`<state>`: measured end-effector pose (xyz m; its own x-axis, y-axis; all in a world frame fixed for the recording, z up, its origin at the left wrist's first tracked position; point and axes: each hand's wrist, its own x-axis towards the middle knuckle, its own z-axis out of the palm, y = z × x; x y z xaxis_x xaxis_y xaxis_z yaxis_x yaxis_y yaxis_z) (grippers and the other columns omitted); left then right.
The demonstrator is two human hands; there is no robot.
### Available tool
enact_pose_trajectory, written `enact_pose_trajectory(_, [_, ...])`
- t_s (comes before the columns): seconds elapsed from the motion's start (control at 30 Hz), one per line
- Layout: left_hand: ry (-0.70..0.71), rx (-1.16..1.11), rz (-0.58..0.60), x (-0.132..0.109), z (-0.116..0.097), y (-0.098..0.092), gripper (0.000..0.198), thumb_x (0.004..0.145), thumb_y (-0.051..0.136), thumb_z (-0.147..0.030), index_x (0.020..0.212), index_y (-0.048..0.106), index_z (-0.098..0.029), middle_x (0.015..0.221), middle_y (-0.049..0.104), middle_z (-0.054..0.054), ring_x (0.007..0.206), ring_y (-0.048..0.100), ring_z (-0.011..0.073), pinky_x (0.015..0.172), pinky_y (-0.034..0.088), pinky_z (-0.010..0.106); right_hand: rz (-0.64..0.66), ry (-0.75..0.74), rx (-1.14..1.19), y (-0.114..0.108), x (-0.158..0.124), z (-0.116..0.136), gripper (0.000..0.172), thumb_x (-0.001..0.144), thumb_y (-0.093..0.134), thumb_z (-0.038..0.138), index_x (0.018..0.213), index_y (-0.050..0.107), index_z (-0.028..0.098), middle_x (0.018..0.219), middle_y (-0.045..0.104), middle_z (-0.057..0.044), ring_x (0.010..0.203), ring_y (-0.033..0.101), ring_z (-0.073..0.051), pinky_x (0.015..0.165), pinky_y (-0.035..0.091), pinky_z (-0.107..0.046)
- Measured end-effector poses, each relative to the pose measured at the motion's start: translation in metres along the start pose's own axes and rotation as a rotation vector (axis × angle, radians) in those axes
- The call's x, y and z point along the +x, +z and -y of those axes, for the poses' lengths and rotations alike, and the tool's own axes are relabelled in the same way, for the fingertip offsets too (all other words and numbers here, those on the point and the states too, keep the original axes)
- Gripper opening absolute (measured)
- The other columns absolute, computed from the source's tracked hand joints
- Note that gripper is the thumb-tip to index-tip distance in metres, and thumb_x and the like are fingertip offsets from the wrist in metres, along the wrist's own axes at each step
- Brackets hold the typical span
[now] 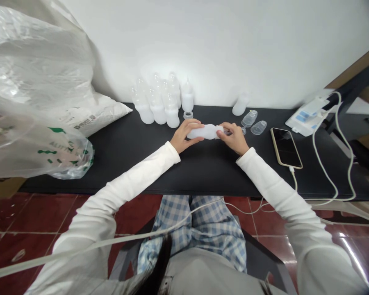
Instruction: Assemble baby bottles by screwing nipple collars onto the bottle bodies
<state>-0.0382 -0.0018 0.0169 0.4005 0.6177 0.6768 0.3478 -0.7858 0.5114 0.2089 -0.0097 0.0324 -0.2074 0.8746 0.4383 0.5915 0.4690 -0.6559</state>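
Note:
My left hand (pixel 184 135) and my right hand (pixel 233 138) hold a translucent white plastic bottle (pixel 204 132) level above the black table (pixel 132 147). My left hand wraps its body, and my right hand grips the neck end. A small clear plastic piece (pixel 243 130) lies just beyond my right fingers. Behind my hands, several upright white bottles (pixel 156 107) stand grouped, with a small ring (pixel 188 115) at their front. Two clear plastic caps (pixel 254 123) lie to the right, and a white bottle (pixel 240 105) lies by the wall.
A smartphone (pixel 286 148) lies on the table to the right, with a white cable running off the edge. A white device (pixel 307 116) with cords sits beyond it. Large plastic bags (pixel 33 82) and a white sack (pixel 101 114) fill the left side against the wall.

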Motion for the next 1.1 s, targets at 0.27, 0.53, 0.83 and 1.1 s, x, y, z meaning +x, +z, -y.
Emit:
enact_pose_trajectory(0.27, [0.113,0.11,-0.034,-0.002,0.011,0.003,0.042,0.093,0.062,-0.059,0.122,0.066,-0.029,0.124,0.066,0.008,0.118,0.065,0.0226,0.106,0.054,0.044,0.113,-0.124,-0.32,-0.013,0.008,-0.002,0.053,0.095,0.043,0.068,0.089,0.07,0.022,0.079,0.067,-0.005,0.078,0.057,-0.022,0.087,0.041,-0.042])
enact_pose_trajectory(0.53, [-0.323,-0.202,-0.298,0.001,0.005,0.008,0.051,0.087,0.063,-0.068,0.104,0.067,-0.021,0.105,0.072,0.008,0.095,0.07,0.021,0.08,0.059,0.034,-0.312,0.522,-0.892,-0.061,0.012,-0.012,0.048,0.094,0.058,0.036,0.127,0.056,0.001,0.137,0.051,-0.033,0.127,0.05,-0.045,0.101,0.04,-0.058])
enact_pose_trajectory(0.83, [-0.693,-0.533,-0.372,0.005,0.008,0.011,0.051,0.074,0.072,-0.07,0.088,0.068,-0.021,0.091,0.07,0.004,0.053,0.052,0.0072,0.037,0.036,0.019,-0.543,0.416,-0.52,-0.078,0.009,-0.028,0.03,0.093,0.059,0.045,0.102,0.056,0.017,0.113,0.059,-0.022,0.108,0.06,-0.041,0.1,0.04,-0.068])
enact_pose_trajectory(1.1, [-0.705,-0.531,-0.401,0.006,0.005,0.008,0.051,0.075,0.07,-0.07,0.086,0.066,-0.02,0.086,0.067,0.003,0.045,0.044,0.0055,0.036,0.031,0.02,-0.293,-0.154,-0.116,-0.032,0.008,0.008,0.046,0.101,0.041,0.061,0.111,0.065,0.022,0.099,0.069,-0.007,0.082,0.063,-0.02,0.081,0.054,-0.039])
